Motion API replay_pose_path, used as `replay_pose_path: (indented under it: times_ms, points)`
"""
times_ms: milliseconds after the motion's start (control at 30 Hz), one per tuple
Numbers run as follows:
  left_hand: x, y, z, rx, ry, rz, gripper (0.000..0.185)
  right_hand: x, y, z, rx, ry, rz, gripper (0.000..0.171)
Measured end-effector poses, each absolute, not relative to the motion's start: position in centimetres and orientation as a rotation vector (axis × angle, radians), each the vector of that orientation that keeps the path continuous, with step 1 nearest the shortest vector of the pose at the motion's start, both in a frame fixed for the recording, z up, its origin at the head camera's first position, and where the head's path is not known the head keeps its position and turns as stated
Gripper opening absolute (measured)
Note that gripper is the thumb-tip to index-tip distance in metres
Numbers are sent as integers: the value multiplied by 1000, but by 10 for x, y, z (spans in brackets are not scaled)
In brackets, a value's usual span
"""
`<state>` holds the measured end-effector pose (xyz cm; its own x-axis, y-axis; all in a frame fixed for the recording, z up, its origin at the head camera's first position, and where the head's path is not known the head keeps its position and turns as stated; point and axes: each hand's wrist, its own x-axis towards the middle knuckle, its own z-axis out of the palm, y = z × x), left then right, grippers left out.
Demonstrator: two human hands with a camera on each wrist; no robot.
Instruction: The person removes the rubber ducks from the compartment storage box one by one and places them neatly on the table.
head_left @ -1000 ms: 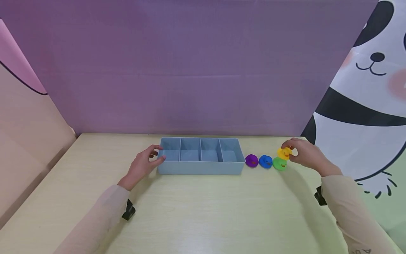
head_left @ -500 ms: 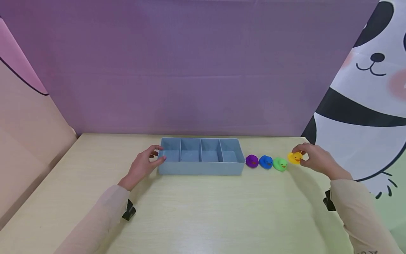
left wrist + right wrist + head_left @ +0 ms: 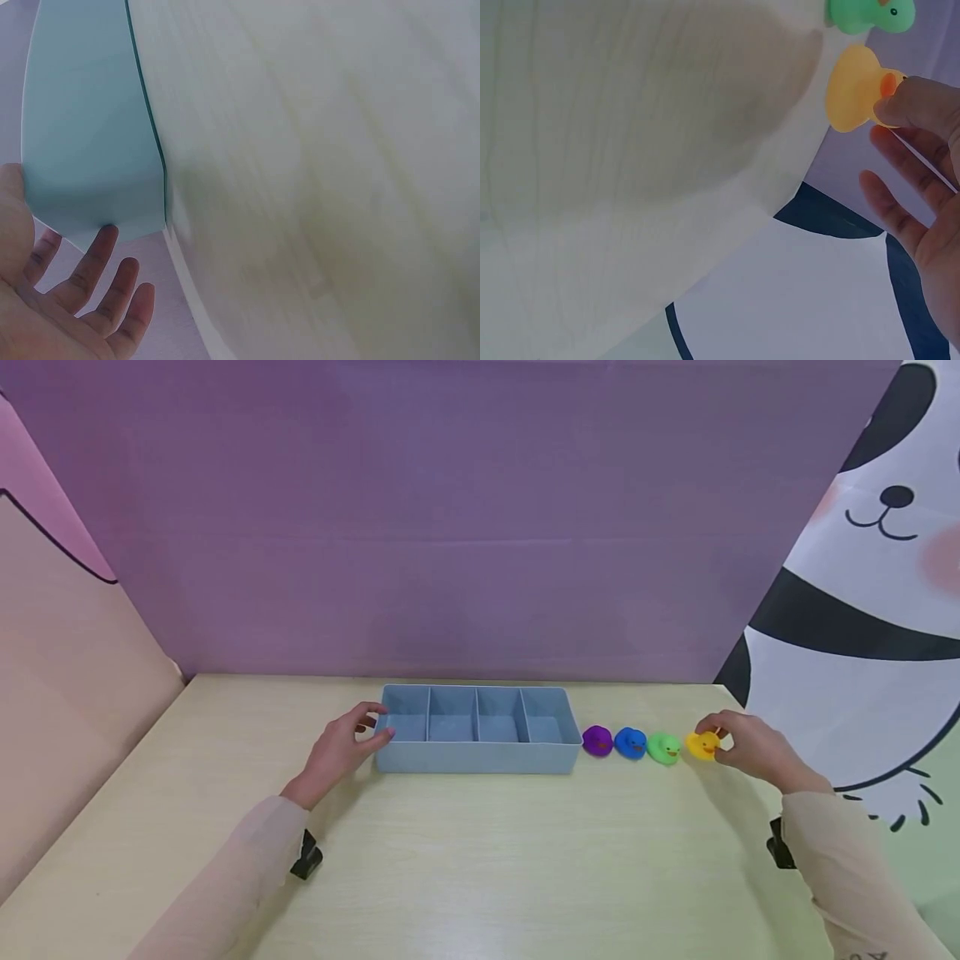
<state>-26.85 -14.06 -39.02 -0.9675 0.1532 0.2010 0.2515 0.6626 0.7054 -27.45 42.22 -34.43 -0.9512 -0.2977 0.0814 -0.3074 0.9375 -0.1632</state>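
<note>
A pale blue divided box with a row of open-topped compartments stands near the table's back edge. My left hand holds it by its left end; in the left wrist view the thumb is at the rim and bent fingers meet the end wall. Over at the far right, my right hand pinches a yellow rubber duck between thumb and fingers, low over the table. To its left sit a green duck, a blue duck and a purple duck, in line with it.
The light wooden table ends at a purple backdrop behind the box. A panda-print sheet hangs along the right edge, close by the right hand. A beige wall borders the left side.
My right hand has carried the yellow duck from above the green one to the right, then down to the row's right end. The left hand has stayed at the box.
</note>
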Motion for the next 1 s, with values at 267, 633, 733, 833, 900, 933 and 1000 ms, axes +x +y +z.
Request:
replay_pose_path:
  times_ms: [267,633,733,833,900,933,1000]
  points:
    - [-269,-140,-391,-331,-2749,-1197,43,-277,424,-355,432,-3077,299,33]
    - [-268,-140,-391,-325,-2757,-1205,43,-279,427,-366,421,-3069,332,33]
    - [-268,-140,-390,-326,-2755,-1206,43,-279,427,-368,410,-3069,326,33]
    - [-268,-140,-390,-331,-2752,-1204,43,-280,426,-368,408,-3064,326,33]
    - [-269,-140,-390,-332,-2750,-1202,43,-280,426,-367,418,-3056,328,33]
    - [-269,-140,-390,-334,-2750,-1200,43,-280,425,-366,422,-3053,329,32]
    - [-269,-140,-390,-336,-2749,-1202,42,-280,424,-365,431,-3049,333,32]
